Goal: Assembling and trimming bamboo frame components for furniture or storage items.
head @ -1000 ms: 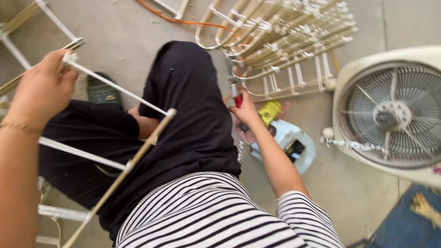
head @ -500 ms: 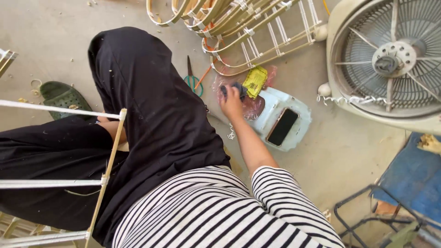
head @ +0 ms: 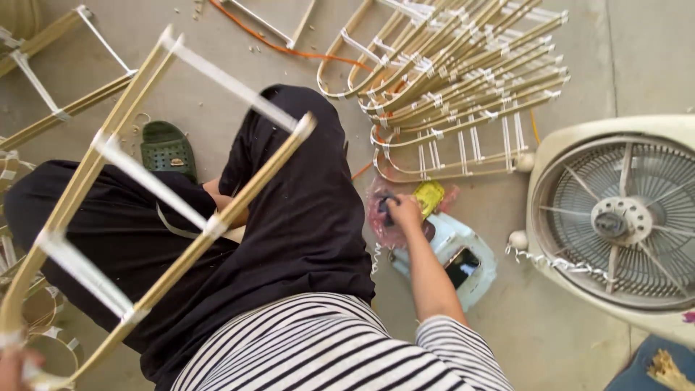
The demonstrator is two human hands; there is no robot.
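- The left hand [head: 13, 362] shows only as a sliver at the bottom-left corner, at the near end of a bamboo ladder-like frame [head: 156, 192]; whether its fingers are closed round the rail cannot be told.
- That frame crosses over the person's lap, two long tan rails joined by white-bound cross rungs. Its long axis runs from the lower-left corner up toward the top centre, the far end raised toward the camera.
- By the look of it, the frame is light and stiff but a little springy, with smooth, somewhat slippery rails; the bound joints where a rung meets a rail look like the surest places to take hold, and a grip near mid-length would keep it from swinging.
- The right hand [head: 402, 211] reaches down to the floor beside the knee, fingers curled over a small dark object [head: 386, 205] lying on a pink plastic bag [head: 382, 230].
- Just beside it lie a yellow item [head: 428, 195] and a white container [head: 456, 257] with a dark phone [head: 461, 266] on it.
- A green clog [head: 168, 148] sits on the concrete at the left.
- Farther off, a stack of bent bamboo frames [head: 452, 87] lies on the floor, with a white box fan [head: 615, 221] to the right.
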